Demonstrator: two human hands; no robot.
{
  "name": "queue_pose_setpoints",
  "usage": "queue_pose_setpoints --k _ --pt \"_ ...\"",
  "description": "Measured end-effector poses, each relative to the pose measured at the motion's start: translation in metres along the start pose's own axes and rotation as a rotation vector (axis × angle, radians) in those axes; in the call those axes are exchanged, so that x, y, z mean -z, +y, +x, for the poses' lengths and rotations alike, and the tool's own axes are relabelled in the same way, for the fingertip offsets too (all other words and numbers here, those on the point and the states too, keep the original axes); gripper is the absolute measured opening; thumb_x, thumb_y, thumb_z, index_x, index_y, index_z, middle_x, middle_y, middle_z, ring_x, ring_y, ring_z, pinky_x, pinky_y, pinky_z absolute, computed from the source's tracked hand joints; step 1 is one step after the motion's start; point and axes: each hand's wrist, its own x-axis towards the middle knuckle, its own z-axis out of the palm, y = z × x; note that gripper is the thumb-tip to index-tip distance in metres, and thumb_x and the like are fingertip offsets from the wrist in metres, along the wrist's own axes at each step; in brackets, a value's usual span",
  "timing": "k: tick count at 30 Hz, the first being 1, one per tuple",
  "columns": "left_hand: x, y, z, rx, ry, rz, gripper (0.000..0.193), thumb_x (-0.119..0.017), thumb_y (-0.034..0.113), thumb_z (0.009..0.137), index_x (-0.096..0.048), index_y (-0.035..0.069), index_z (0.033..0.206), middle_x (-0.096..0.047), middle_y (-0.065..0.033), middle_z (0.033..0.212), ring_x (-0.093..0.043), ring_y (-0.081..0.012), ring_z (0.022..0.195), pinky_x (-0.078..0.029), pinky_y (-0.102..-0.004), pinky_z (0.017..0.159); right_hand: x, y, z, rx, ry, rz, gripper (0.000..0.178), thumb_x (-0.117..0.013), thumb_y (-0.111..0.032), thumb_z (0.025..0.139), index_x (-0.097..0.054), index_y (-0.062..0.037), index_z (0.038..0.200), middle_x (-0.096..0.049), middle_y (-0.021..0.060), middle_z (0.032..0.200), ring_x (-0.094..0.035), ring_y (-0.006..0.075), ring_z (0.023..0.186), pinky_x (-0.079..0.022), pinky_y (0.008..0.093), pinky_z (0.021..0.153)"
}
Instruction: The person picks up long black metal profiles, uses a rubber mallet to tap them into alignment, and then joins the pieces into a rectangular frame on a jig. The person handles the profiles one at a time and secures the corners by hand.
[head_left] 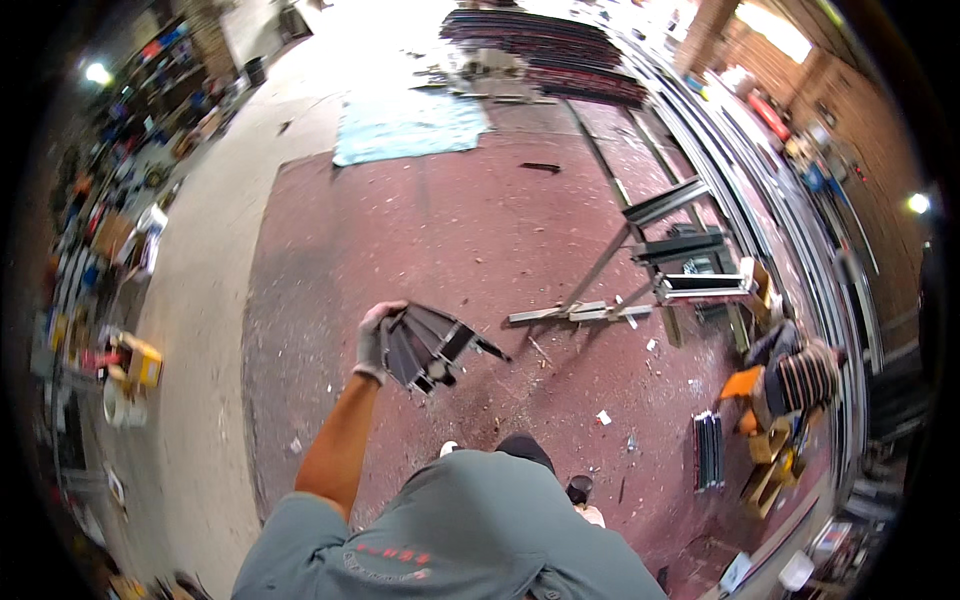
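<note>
My left hand (pixel 371 345), in a pale glove, is closed around the left side of several short dark grey metal profile pieces (pixel 420 345). They fan out above the dark red floor, their hollow cut ends facing down and right. My left arm reaches forward and is bent little. Low beside my body, a small pale part of my right hand (pixel 592 516) shows past the shirt. A dark, round-ended thing (pixel 579 488) sits right at it; its kind I cannot make out. Most of that hand's fingers are hidden.
A metal stand (pixel 640 250) with dark profiles is ahead right. Long profiles (pixel 760 210) run along the right. A seated person in a striped top (pixel 803 380) is near an orange seat (pixel 741 383). A profile bundle (pixel 708 452) lies nearby. Light blue sheeting (pixel 410 128) lies far ahead.
</note>
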Motion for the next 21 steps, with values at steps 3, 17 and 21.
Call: queue_pose_setpoints --k 3,17,21 --pt "-0.023 -0.016 0.019 -0.347 -0.001 0.747 0.016 -0.077 0.007 0.085 -0.072 0.005 0.100 -0.068 -0.0013 0.095 -0.064 -0.0121 0.084 -0.054 -0.0286 0.077 0.029 -0.028 -0.032 -0.058 -0.028 0.109 0.060 -0.055 -0.053 0.092 -0.072 -0.0007 0.116 -0.068 0.0258 0.124 -0.063 0.0397 0.121 -0.050 0.0485 0.102" --pt "-0.215 0.023 0.237 -0.315 -0.273 1.426 0.043 -0.092 0.014 0.070 -0.071 0.007 0.107 -0.067 -0.0089 0.098 -0.067 -0.0241 0.086 -0.056 -0.0362 0.080 0.093 -0.137 0.129 -0.117 -0.295 0.224 0.052 -0.059 -0.044 0.093 -0.068 -0.0056 0.127 -0.066 0.0220 0.131 -0.064 0.0400 0.121 -0.053 0.0492 0.098" --pt "-0.274 0.008 0.314 -0.121 -0.407 1.158 0.049 -0.090 0.003 0.071 -0.067 -0.001 0.114 -0.069 -0.0041 0.100 -0.067 -0.0147 0.088 -0.059 -0.0296 0.082 0.165 -0.179 0.163 0.035 -0.199 0.184 0.057 -0.055 -0.049 0.095 -0.068 -0.0038 0.126 -0.065 0.0232 0.132 -0.061 0.0420 0.124 -0.049 0.0501 0.102"
